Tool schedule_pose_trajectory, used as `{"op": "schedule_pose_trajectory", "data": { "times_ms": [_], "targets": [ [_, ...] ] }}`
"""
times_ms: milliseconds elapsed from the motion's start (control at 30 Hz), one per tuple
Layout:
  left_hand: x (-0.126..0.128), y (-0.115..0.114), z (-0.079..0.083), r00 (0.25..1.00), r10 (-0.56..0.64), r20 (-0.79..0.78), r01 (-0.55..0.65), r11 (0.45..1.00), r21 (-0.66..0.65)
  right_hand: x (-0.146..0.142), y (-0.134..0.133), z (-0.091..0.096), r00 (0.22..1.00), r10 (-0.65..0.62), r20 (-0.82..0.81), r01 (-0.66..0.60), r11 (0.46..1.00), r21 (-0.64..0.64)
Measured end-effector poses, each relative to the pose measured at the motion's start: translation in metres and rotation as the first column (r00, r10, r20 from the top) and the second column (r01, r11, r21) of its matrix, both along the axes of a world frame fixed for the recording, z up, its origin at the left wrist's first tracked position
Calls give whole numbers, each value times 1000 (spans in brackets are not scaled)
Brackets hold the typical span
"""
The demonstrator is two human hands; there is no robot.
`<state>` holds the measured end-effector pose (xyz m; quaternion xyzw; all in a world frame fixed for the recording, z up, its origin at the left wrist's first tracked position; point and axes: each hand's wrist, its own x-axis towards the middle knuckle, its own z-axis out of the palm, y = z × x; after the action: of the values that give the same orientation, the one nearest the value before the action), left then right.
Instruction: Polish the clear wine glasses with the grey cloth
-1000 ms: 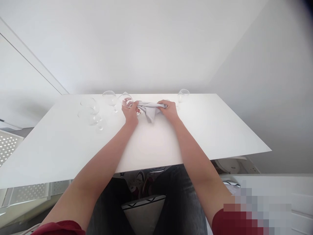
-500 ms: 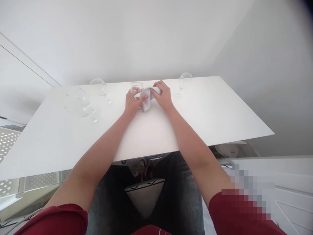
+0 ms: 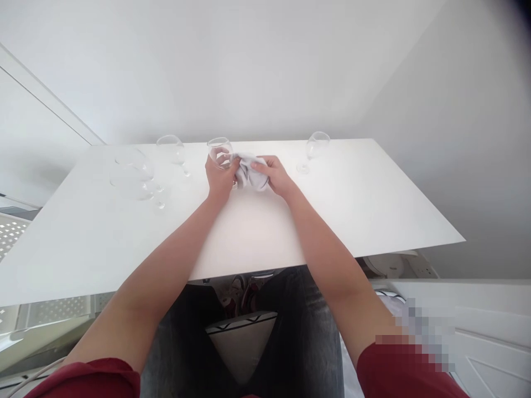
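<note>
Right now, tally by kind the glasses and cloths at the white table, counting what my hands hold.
Glasses: 5 (one in the left hand, one to its right, three to its left)
Cloth: 1
Total: 6

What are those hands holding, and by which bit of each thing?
The left hand holds a clear glass around its bowl. The right hand pinches a pale cloth at its right side, between thumb and fingers.

- pale wall (image 3: pixel 257 72) behind the white table (image 3: pixel 360 204)
- perforated white panel (image 3: pixel 10 235) beyond the table's left edge
- round whitish object (image 3: pixel 384 266), partly hidden, beneath the table's right front edge
- white panelling (image 3: pixel 493 312) nearer the camera than the table's right end
</note>
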<state>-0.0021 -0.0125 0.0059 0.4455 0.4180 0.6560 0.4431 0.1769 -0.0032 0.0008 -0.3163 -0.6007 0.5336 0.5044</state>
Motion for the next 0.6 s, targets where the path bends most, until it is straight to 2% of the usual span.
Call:
{"op": "schedule_pose_trajectory", "data": {
  "times_ms": [67, 100, 167, 233, 300, 367, 467, 567, 600],
  "targets": [
    [-1, 2, -3, 1000, 22, 7, -22, 1000, 15, -4, 0, -1, 999, -35, -24, 35, 999, 2],
    [-1, 3, -5, 1000, 24, 6, -24, 1000, 14, -7, 0, -1, 991, -121, -62, 122, 993, 6],
    [0, 4, -8, 999, -4, 32, 5, 1000, -7, -11, 2, -2, 937, -323, -134, 324, 946, -12],
    [3, 5, -10, 988, -83, 128, 89, 995, -43, -15, 4, -2, 876, -449, -175, 447, 893, -55],
    [5, 5, -10, 956, -172, 240, 190, 980, -55, -18, 4, -1, 861, -467, -200, 458, 884, -95],
    [6, 3, -8, 938, -236, 255, 250, 968, -21, -21, 2, 1, 872, -438, -220, 423, 899, -113],
    [5, -2, -4, 978, -193, 83, 190, 981, 46, -22, -4, 5, 877, -452, -162, 453, 891, -33],
    [4, -6, -3, 992, -66, -107, 76, 993, 87, -19, -12, 7, 794, -607, -41, 605, 781, 159],
    [4, -7, -3, 986, -46, -160, 61, 994, 94, -18, -14, 8, 776, -631, 1, 614, 756, 225]
  ]
}}
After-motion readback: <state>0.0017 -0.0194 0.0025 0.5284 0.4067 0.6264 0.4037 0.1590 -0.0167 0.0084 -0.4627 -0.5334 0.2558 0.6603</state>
